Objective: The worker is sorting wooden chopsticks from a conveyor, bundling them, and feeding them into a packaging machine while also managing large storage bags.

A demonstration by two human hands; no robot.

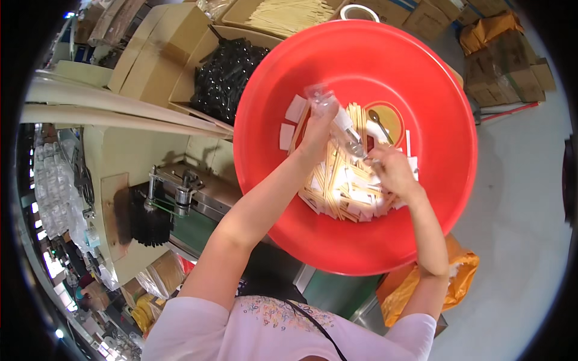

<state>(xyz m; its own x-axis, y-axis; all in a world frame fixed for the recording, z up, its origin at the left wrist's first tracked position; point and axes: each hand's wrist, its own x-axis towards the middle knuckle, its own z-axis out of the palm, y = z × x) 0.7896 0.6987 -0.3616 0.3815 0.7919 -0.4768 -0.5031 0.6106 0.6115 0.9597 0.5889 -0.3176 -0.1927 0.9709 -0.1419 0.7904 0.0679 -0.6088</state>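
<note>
At the left of the scene a sealing machine (180, 198) stands beside stacked cardboard boxes (159, 48), one of them holding a heap of black cutlery (226, 78). Right of these, the person works inside a big red basin (355, 144), where a pile of wrapped chopsticks (343, 186) and white paper packets (295, 109) lies near its middle. The left hand (316, 129) is closed in a grip round the far, upper end of a clear plastic sleeve (337, 123), holding it up over the pile. The sleeve's long axis slants from far left down to near right, its lower end pointing at the right hand (394, 171), whose fingers are pinched on that end or on something going into it; which is hard to tell. The step looks like filling the sleeve. The next move likely calls for keeping its mouth open and lined up. A spoon (379, 123) lies further right.
</note>
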